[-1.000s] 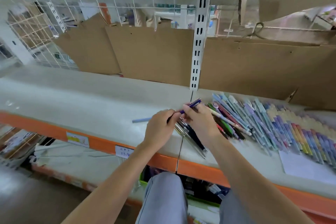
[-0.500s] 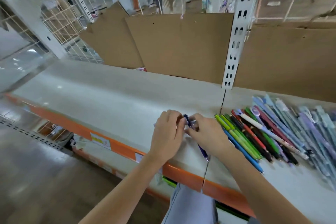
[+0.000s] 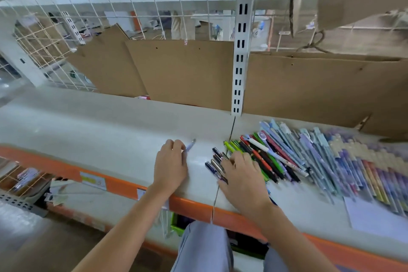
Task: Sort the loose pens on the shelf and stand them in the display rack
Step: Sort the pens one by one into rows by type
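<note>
Loose pens lie on the white shelf (image 3: 99, 130). My left hand (image 3: 171, 161) grips a pale blue pen (image 3: 190, 145), whose tip sticks out past my fingers towards the back right. My right hand (image 3: 240, 174) rests with spread fingers on a small bunch of dark pens (image 3: 215, 160) at the seam between two shelf boards. To the right of them lie green, red and black pens (image 3: 257, 157), then a fan of pastel blue pens (image 3: 298, 146) and a row of multicoloured pens (image 3: 364, 168). No display rack is in view.
Brown cardboard sheets (image 3: 183, 73) line the back of the shelf, and a white slotted upright (image 3: 240, 40) stands behind the pens. A white sheet of paper (image 3: 375, 216) lies front right. The orange shelf edge (image 3: 194, 205) runs along the front, with a lower shelf below.
My hands, together on one dark pen before, have parted. The left now holds a pale blue pen further left; the right has come down onto the dark pens.
</note>
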